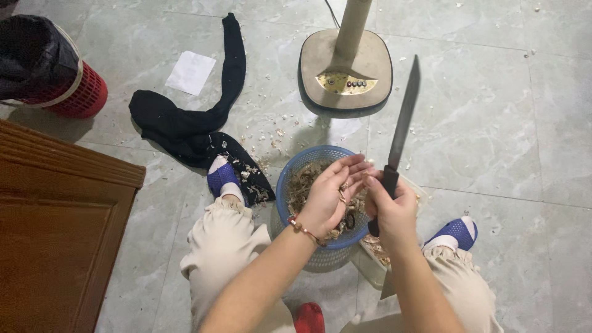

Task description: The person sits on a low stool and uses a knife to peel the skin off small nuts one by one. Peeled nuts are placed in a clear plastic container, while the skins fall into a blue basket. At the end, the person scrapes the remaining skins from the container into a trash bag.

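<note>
Peeling step over the round blue plastic mesh basket (295, 174) on the floor: right hand (394, 213) grip closed on long dark-bladed knife (399, 135), left hand (330, 191) fingers pinching a small, probably garlic, piece, needing careful blade control.

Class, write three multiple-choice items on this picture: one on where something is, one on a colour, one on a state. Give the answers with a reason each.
1. Where is the basket?
A. on the wooden door
B. on the floor between the person's feet
C. on the fan base

2. What colour are the shoes?
A. blue
B. yellow
C. green

3. How is the knife held?
A. lying flat on the floor
B. blade down in the basket
C. blade up in the right hand

Answers: B, the basket stands on the tiles between both shoes; A, both shoes are blue mesh; C, the right hand closes on the handle and the blade points up.
</note>
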